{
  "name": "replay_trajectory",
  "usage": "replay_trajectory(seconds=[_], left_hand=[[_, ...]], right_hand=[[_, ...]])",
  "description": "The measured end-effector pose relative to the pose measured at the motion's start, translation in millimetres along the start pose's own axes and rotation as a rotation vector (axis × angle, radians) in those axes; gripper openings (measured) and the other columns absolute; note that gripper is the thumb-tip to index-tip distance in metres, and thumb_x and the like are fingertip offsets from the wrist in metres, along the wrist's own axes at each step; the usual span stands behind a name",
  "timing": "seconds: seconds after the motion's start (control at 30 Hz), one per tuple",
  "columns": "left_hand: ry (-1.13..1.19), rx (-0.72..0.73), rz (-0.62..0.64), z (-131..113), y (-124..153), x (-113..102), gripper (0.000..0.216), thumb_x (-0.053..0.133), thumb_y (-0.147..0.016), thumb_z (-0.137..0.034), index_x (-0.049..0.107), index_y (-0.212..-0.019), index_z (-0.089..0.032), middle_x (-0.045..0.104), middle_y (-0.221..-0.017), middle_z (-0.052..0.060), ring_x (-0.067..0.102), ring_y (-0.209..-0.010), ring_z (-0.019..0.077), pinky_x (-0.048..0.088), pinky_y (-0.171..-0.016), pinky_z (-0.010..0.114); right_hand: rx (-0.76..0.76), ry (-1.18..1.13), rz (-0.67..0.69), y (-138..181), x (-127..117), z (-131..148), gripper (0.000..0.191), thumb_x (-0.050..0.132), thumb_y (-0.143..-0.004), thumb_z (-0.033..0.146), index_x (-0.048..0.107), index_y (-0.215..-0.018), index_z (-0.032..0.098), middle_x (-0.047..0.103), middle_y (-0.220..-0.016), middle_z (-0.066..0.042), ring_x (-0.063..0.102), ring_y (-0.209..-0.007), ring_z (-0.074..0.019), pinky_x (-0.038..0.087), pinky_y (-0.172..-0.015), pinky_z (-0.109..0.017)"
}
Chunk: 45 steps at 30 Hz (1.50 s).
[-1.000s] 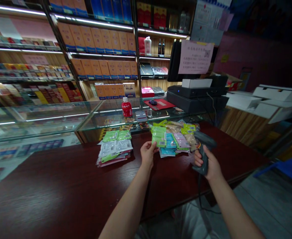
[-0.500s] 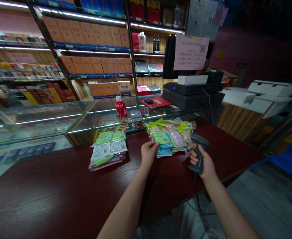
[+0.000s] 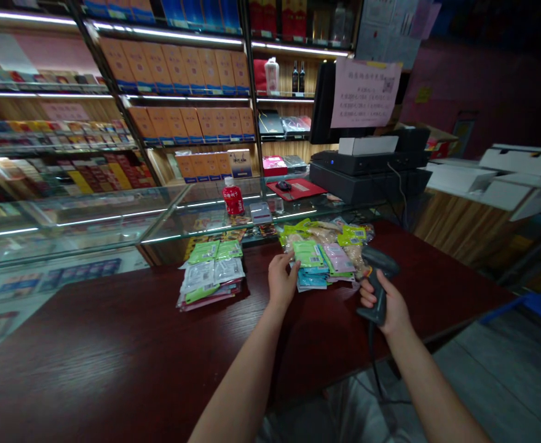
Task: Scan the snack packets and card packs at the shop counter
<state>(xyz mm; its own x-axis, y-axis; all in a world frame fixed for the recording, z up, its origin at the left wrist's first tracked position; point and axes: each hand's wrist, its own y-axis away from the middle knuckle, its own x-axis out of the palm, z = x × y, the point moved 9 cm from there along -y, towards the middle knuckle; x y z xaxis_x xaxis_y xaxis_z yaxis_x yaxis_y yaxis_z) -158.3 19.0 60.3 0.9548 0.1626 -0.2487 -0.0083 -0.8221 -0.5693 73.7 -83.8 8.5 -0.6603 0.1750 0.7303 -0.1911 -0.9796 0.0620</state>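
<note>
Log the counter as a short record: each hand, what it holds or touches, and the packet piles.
left hand: fingers at the left edge of the green packet that tops the right pile; whether it is pinched is unclear
right hand: closed round the barcode scanner, its head beside the right pile
right pile: mixed packets, loosely fanned
left pile: stacked packets, apart from both hands
surface: dark wooden counter
behind: glass case, red bottle standing on it
</note>
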Motion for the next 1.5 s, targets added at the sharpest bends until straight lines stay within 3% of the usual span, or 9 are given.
replay_trajectory(seconds=[0.23,0.5,0.67,0.8,1.0,1.13,1.3,1.4,1.5], left_hand=[[-0.474,-0.043,-0.090,-11.2,-22.5,-54.4,0.022,0.058,-0.080,-0.023,0.072,-0.095,-0.019,0.065,-0.095,0.012,0.058,-0.095,0.0272,0.041,-0.090,0.041],[-1.003,-0.373,-0.145,5.9,-68.8,-162.5,0.034,0.053,-0.082,-0.034,0.069,-0.108,-0.019,0.062,-0.110,0.016,0.050,-0.111,0.0333,0.039,-0.093,0.043],[-1.110,-0.683,-0.138,40.3,-69.5,-214.5,0.053,0.060,-0.076,-0.052,0.065,-0.112,-0.013,0.051,-0.127,0.023,0.044,-0.119,0.0388,0.040,-0.091,0.046],[-1.064,-0.774,-0.045,64.1,-63.7,-225.8,0.067,0.065,-0.067,-0.064,0.063,-0.112,-0.014,0.050,-0.130,0.025,0.044,-0.119,0.0405,0.042,-0.089,0.047],[-1.017,-0.765,-0.186,57.4,-62.1,-238.4,0.079,0.077,-0.056,-0.059,0.055,-0.115,-0.012,0.053,-0.128,0.027,0.045,-0.123,0.0411,0.043,-0.091,0.046],[-0.917,-0.750,-0.220,53.4,-68.2,-242.8,0.057,0.075,-0.066,-0.041,0.054,-0.110,-0.013,0.063,-0.116,0.025,0.058,-0.112,0.0395,0.046,-0.085,0.045],[-0.767,-0.633,-0.241,53.7,-76.8,-249.5,0.020,0.067,-0.067,-0.024,0.059,-0.084,-0.016,0.070,-0.096,0.019,0.066,-0.097,0.0351,0.050,-0.076,0.039],[-0.588,-0.584,-0.301,50.7,-73.6,-247.9,0.014,0.065,-0.066,-0.024,0.055,-0.073,-0.017,0.068,-0.075,0.011,0.069,-0.078,0.0293,0.052,-0.068,0.036],[-0.208,-0.523,-0.341,42.1,-66.2,-224.7,0.020,0.066,-0.066,-0.026,0.051,-0.075,-0.017,0.062,-0.064,0.003,0.063,-0.055,0.0189,0.052,-0.056,0.031]], right_hand=[[0.017,-0.021,-0.001,3.5,-1.3,-3.5,0.027,0.076,-0.072,0.038,0.061,-0.081,0.019,0.044,-0.055,0.006,0.036,-0.040,-0.0045,0.036,-0.034,-0.013],[0.021,-0.035,-0.010,6.8,-0.7,-3.1,0.030,0.081,-0.066,0.035,0.060,-0.080,0.018,0.047,-0.054,0.006,0.039,-0.039,-0.0035,0.037,-0.034,-0.012],[0.042,-0.030,-0.019,7.4,-2.7,-5.5,0.033,0.082,-0.065,0.035,0.061,-0.082,0.016,0.047,-0.054,0.006,0.039,-0.039,-0.0030,0.037,-0.034,-0.012],[0.042,-0.035,-0.019,7.5,-3.5,-7.1,0.033,0.081,-0.066,0.034,0.061,-0.083,0.016,0.048,-0.055,0.006,0.040,-0.040,-0.0029,0.038,-0.034,-0.012],[0.044,-0.032,-0.018,6.9,-2.5,-8.5,0.031,0.080,-0.067,0.033,0.061,-0.083,0.016,0.048,-0.055,0.006,0.039,-0.040,-0.0031,0.038,-0.034,-0.012],[0.040,-0.029,-0.023,6.7,-1.9,-8.2,0.033,0.081,-0.066,0.033,0.060,-0.084,0.016,0.047,-0.055,0.006,0.039,-0.040,-0.0031,0.037,-0.034,-0.012],[0.044,-0.030,-0.020,5.9,-2.9,-9.1,0.034,0.081,-0.066,0.034,0.059,-0.085,0.016,0.047,-0.055,0.006,0.039,-0.039,-0.0033,0.037,-0.034,-0.012],[0.047,-0.038,-0.026,4.7,-5.2,-10.1,0.033,0.081,-0.066,0.034,0.060,-0.085,0.016,0.047,-0.055,0.007,0.039,-0.039,-0.0031,0.037,-0.034,-0.012],[0.047,-0.044,-0.018,3.6,-5.6,-10.8,0.031,0.080,-0.068,0.034,0.060,-0.084,0.016,0.047,-0.055,0.006,0.039,-0.040,-0.0035,0.037,-0.034,-0.013]])
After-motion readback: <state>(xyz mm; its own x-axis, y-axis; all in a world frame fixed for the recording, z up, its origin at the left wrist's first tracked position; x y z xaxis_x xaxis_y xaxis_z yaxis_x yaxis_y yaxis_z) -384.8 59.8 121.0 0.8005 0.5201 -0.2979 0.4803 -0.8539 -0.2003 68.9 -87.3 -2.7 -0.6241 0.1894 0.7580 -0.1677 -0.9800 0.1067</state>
